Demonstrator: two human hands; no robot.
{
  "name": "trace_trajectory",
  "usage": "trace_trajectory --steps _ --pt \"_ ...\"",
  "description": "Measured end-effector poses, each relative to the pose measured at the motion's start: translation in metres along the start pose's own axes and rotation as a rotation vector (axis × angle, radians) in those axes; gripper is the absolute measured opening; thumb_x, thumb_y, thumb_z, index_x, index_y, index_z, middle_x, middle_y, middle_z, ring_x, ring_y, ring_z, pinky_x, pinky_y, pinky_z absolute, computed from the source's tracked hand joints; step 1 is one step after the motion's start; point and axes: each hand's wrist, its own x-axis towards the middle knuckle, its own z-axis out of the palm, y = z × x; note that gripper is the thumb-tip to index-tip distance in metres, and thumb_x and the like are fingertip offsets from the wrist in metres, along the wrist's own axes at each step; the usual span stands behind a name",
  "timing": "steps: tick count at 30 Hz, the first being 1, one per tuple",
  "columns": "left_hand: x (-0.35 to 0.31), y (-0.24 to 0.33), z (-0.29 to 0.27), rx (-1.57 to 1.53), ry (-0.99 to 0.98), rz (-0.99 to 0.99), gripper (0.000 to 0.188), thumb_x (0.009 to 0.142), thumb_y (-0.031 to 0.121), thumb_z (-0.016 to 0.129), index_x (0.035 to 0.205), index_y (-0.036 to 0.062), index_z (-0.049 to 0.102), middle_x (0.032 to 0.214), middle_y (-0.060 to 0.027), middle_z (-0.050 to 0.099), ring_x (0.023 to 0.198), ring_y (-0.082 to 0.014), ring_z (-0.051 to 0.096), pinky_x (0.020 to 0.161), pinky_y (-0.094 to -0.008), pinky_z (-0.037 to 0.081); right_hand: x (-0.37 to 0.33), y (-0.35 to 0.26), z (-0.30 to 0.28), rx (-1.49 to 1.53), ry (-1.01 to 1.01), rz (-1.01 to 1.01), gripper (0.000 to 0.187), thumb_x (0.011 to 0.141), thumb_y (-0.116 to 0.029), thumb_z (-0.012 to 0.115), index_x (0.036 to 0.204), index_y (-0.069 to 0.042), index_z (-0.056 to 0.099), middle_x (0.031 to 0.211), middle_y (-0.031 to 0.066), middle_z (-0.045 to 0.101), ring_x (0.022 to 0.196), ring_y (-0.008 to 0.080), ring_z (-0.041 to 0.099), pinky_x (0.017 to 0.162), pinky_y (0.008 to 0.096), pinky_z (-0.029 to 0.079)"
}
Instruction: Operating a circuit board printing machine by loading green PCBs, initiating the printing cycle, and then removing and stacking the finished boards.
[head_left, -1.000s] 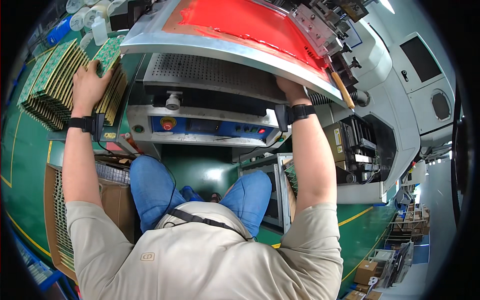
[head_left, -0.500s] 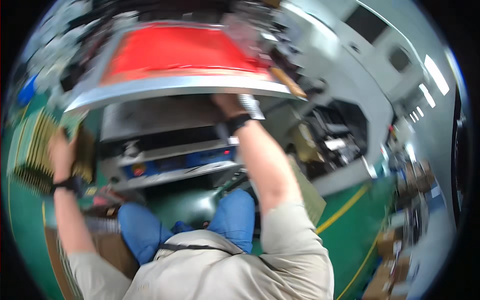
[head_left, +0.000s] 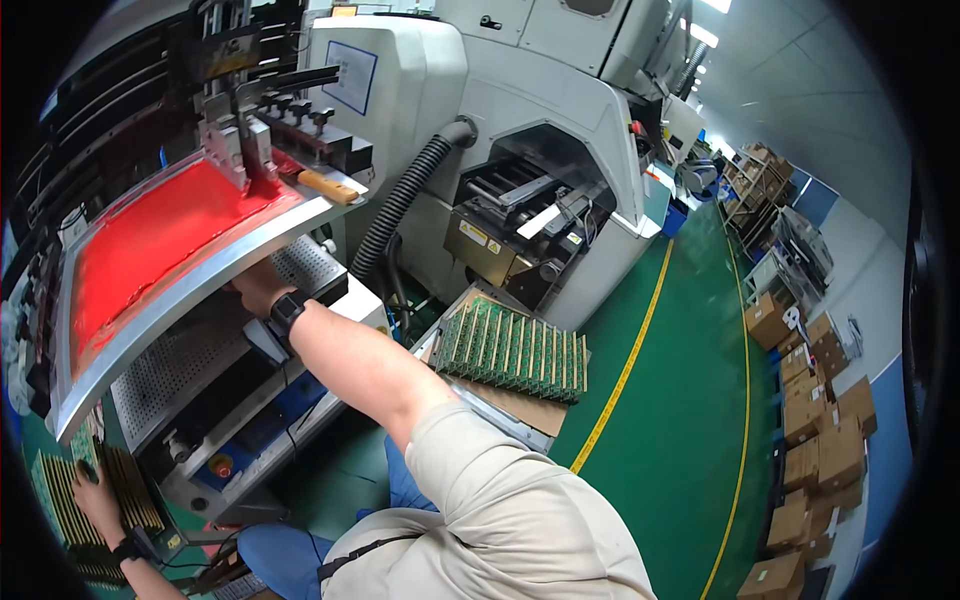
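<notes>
While right hand (head_left: 262, 287) reaches under red screen frame (head_left: 175, 262), fingers hidden, grip unclear. Left hand (head_left: 95, 492) rests flat, open, on green board stack (head_left: 70, 490), near left. No board lifted yet. More boards (head_left: 512, 350) wait right.

Right hand (head_left: 258, 287) under red screen frame (head_left: 160, 245)

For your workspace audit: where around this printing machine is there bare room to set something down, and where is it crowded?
Bare cardboard lies beside the right-hand row of green boards. Crowded: the right hand reaches under the red screen frame over the perforated plate; the left hand rests on stacked boards.
</notes>
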Motion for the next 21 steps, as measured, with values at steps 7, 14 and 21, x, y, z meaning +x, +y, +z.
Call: trace_trajectory --steps 7,14,21 --pt "-0.001 -0.003 0.0 0.019 -0.03 -0.009 0.062 0.105 0.046 0.059 0.153 0.008 0.052 0.14 -0.0269 0.058 0.126 -0.0468 0.056 0.107 -0.0532 0.045 0.015 0.017 -0.087 0.212 0.404 -0.346 0.035 0.096 -0.007 0.064 0.131 -0.005 0.061 0.129 0.0112 0.069 0.116 0.0277 0.066 0.101 0.0449 0.052" --pt "0.004 -0.004 0.0 0.041 -0.163 0.041 0.059 0.107 0.04 0.058 0.153 0.0045 0.051 0.138 -0.0301 0.061 0.122 -0.0451 0.06 0.106 -0.0525 0.048 -0.054 -0.032 -0.231 -0.28 0.838 -0.272 0.027 0.092 -0.013 0.064 0.067 -0.005 0.069 0.063 -0.0005 0.061 0.061 0.0105 0.058 0.058 0.0295 0.046" --pt "-0.024 0.027 -0.046 -0.029 0.057 -0.012 0.059 0.099 0.048 0.067 0.142 0.0071 0.061 0.125 -0.0245 0.065 0.112 -0.0456 0.062 0.103 -0.0528 0.048 -0.087 0.056 -0.271 -0.078 0.408 0.238 0.022 0.104 -0.013 0.061 0.085 -0.004 0.064 0.079 0.006 0.07 0.07 0.0129 0.065 0.061 0.0282 0.052"
